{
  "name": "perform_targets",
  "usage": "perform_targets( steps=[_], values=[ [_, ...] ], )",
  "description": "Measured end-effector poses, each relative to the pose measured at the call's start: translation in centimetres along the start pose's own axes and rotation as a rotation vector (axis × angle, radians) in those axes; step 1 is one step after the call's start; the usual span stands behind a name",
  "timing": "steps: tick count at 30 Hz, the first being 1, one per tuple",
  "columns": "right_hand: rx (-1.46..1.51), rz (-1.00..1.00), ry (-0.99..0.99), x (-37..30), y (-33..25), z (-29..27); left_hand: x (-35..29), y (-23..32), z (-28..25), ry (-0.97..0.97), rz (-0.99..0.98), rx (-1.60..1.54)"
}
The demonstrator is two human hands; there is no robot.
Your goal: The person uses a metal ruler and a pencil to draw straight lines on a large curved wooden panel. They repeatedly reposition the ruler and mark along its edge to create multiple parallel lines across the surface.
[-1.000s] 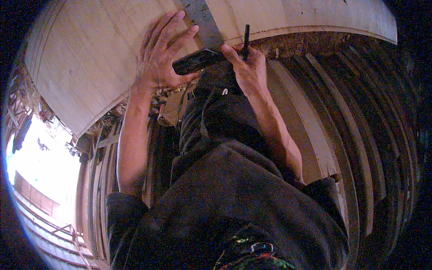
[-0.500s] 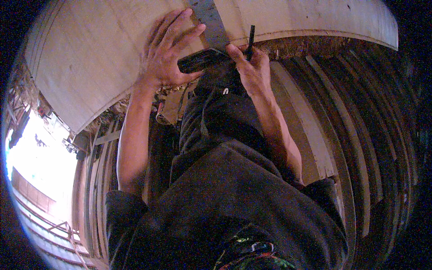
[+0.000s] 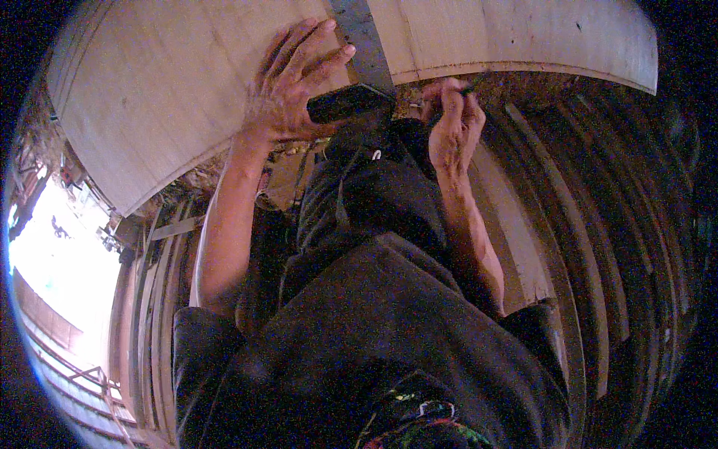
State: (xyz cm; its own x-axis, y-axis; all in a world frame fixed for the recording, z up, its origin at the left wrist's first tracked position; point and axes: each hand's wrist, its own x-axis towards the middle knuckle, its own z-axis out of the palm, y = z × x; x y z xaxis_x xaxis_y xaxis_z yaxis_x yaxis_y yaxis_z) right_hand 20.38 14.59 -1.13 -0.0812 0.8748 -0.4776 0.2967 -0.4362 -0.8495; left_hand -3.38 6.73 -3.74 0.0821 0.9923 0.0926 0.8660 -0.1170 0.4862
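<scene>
Currently, in the head view, the try square [image 3: 365, 49] lies across the wooden panel [image 3: 179, 97], black stock [image 3: 351, 102] at its near edge. The left hand [image 3: 286, 93] touches it, grip spread wide; the right hand [image 3: 456, 126] curls, contents too blurred to tell. Slack pressure could skew the square.

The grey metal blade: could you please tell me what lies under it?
A pale board shows on both sides of the metal blade; the surface directly beneath is covered and cannot be seen.

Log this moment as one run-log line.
left hand: spread over pale board, against dark stock | metal blade: across board | right hand: by board's near edge, apart from blade, grip blurred
</scene>
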Motion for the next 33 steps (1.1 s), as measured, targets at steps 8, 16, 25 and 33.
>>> perform_targets(
  steps=[8,16,25,33],
  values=[
    [-0.288,-0.562,-0.007,1.7,-1.4,1.5,0.0,0.7,-1.1,0.016,-0.019,-0.089],
    [-0.473,-0.673,-0.063,2.6,-1.3,2.0,0.0,0.3,-0.9,0.038,0.004,-0.132],
    [-0.453,-0.638,-0.083,2.2,-2.1,1.2,-0.7,0.0,-0.9,0.023,-0.013,-0.103],
    [-0.458,-0.852,-0.102,3.4,0.1,2.4,-1.0,-1.7,-0.2,-0.018,0.019,-0.006]
  ],
)
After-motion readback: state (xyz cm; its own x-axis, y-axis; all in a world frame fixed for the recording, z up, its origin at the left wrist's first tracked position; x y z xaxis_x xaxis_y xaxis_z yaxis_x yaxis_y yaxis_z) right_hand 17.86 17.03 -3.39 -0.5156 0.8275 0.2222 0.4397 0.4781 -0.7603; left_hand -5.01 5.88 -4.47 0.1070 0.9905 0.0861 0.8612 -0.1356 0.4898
